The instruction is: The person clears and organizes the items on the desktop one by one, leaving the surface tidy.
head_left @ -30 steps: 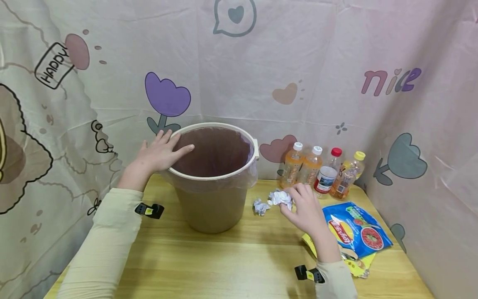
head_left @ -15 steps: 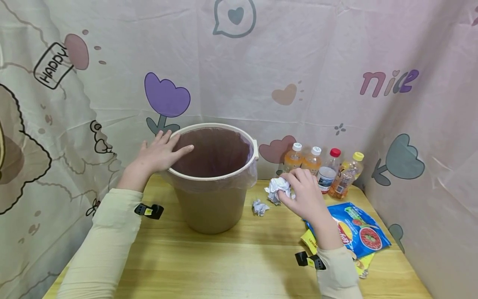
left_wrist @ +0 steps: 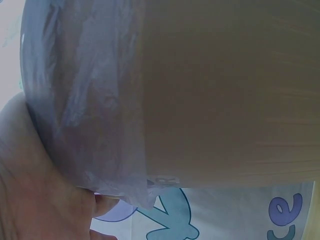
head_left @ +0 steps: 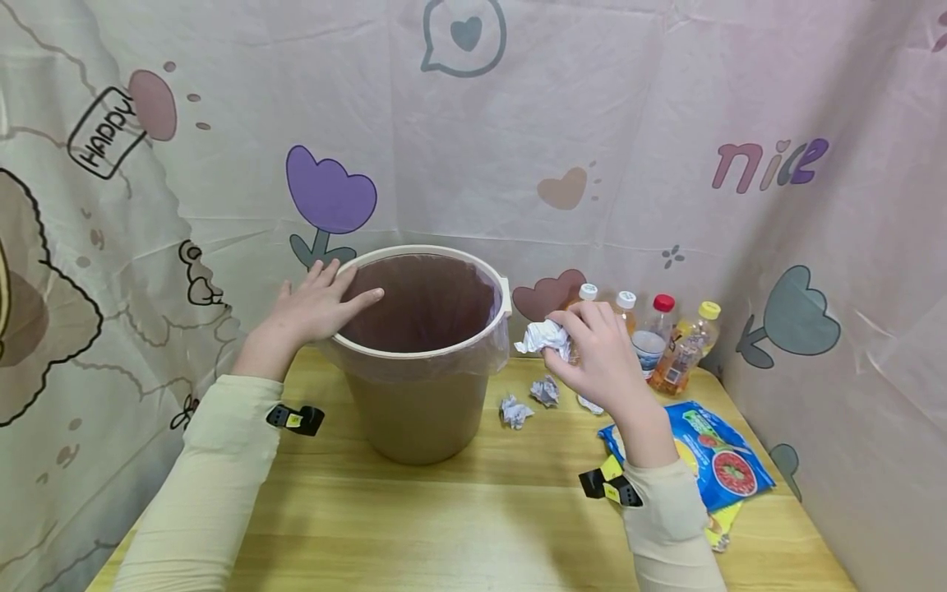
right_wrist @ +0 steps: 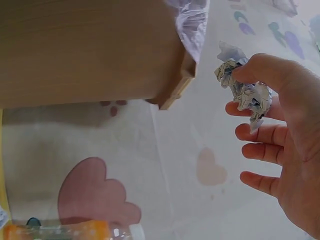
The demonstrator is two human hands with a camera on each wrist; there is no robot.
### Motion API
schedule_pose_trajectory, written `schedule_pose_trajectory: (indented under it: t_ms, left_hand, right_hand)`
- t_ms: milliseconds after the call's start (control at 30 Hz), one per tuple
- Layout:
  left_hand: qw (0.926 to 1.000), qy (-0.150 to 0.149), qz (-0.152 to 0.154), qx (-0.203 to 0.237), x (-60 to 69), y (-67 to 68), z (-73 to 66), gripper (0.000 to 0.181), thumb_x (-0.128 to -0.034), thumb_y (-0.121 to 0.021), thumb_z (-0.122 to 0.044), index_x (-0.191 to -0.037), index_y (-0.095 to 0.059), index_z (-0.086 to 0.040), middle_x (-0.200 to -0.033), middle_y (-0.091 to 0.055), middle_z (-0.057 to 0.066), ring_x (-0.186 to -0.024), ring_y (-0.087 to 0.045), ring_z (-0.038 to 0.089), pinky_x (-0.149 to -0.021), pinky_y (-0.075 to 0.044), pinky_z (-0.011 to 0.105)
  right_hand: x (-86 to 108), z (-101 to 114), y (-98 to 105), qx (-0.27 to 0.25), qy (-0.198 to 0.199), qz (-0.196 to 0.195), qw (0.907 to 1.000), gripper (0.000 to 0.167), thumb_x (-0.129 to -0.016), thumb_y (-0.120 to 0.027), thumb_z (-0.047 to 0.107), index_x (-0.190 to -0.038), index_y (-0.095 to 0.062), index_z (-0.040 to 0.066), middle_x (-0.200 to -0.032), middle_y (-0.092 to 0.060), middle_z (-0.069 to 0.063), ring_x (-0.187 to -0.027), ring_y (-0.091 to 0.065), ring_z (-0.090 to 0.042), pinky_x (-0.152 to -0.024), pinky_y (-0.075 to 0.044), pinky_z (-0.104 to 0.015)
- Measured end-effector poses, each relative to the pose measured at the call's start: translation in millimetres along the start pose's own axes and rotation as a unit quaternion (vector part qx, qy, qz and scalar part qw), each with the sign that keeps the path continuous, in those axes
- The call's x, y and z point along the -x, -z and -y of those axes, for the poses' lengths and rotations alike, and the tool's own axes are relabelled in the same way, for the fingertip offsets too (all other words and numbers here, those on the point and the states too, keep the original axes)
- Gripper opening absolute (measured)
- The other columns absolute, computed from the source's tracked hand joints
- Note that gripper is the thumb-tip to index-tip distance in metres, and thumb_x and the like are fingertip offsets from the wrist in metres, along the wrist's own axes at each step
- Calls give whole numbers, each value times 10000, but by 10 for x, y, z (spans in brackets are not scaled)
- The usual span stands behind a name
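A brown bin (head_left: 418,411) with a white rim and a clear liner stands on the table. My left hand (head_left: 311,308) rests on the rim's left side, fingers spread; in the left wrist view the hand (left_wrist: 40,185) lies against the lined edge. Right of the bin, my right hand (head_left: 602,358) holds a crumpled paper ball (head_left: 546,339) above the table. The right wrist view shows the paper (right_wrist: 245,90) pinched between thumb and index finger, the hand's (right_wrist: 290,125) other fingers loosely spread. Two more paper balls (head_left: 515,411) (head_left: 545,391) lie below it, and another (head_left: 589,404) sits partly behind the hand.
Several bottles (head_left: 684,349) stand at the back right, partly behind my right hand. A blue snack bag (head_left: 728,469) overlaps a yellow one (head_left: 721,526) at the right of the wooden table (head_left: 414,526). A printed cloth (head_left: 473,148) hangs behind.
My right hand has lifted a paper ball from the table and moved up and slightly left with it, revealing other paper balls underneath. My left hand has stayed on the rim.
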State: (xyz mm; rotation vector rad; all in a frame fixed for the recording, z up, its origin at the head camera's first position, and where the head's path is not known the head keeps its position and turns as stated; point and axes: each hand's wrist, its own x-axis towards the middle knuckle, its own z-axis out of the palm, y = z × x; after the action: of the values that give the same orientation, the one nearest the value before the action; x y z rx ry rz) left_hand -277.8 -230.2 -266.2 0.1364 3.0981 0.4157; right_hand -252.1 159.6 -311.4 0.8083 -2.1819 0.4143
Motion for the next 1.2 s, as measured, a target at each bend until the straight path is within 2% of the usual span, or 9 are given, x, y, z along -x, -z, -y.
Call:
schedule_pose_trajectory:
  t_ms: [300,700,1033,1200]
  left_hand:
    - [10000,-29,-1,36,-8,1,14,997,-869,-188,-827,-1581,-91,-136,-1644,13,185,-1512,86,406,-1106,70,743]
    - [10000,-22,5,23,-12,-9,14,1000,-866,-186,-831,-1581,-101,-136,-1645,9,186,-1513,82,404,-1107,66,743]
    - [10000,-22,8,5,-8,4,7,1005,-868,-181,-829,-1579,-100,-124,-1643,12,190,-1513,81,407,-1107,64,744]
    - [10000,-12,26,-10,-10,-5,12,1004,-867,-174,-831,-1580,-92,-129,-1644,12,187,-1514,82,403,-1107,60,745]
  right_hand:
    - [-253,83,28,6,415,-102,9991,294,-816,-626,273,-1046,-686,99,-978,-591,-101,-943,-514,-305,-771,-422,-447]
    - [-583,178,61,-63,571,135,9983,314,-840,-619,297,-1094,-680,123,-1004,-596,-75,-953,-512,-285,-786,-425,-435]
    - [-933,222,32,-71,851,35,9963,305,-825,-595,270,-1068,-683,108,-968,-590,-85,-921,-502,-296,-759,-421,-445]
    - [-1114,240,-7,24,805,306,9963,318,-837,-580,291,-1092,-677,127,-1000,-590,-70,-971,-505,-289,-794,-426,-447]
